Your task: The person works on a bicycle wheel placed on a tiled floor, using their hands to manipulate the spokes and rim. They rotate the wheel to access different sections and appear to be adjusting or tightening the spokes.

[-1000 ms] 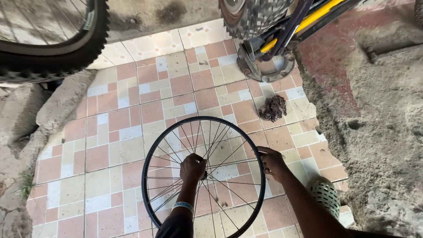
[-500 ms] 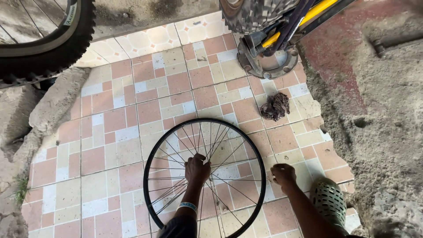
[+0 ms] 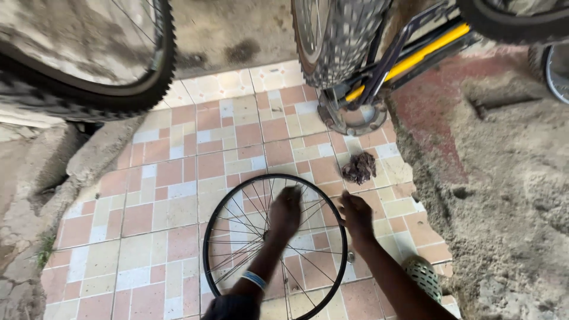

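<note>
Working at the bare spoked wheel (image 3: 275, 246), you look to be checking or truing it, and that is a judgement from how your hands sit. The wheel lies low and centre in the frame on the tiled floor (image 3: 178, 178), rim black, no tyre on it. Your left hand (image 3: 285, 208) rests over the hub area among the spokes; whether its fingers are clenched round anything I cannot tell, as it is blurred. Your right hand (image 3: 357, 214) sits at the rim's right edge, fingers curled against it, grasp unclear. A next move would call for a steady hub and a firm hold on the rim. A dark rag (image 3: 359, 168) lies just above and right of the wheel, apart from it.
</note>
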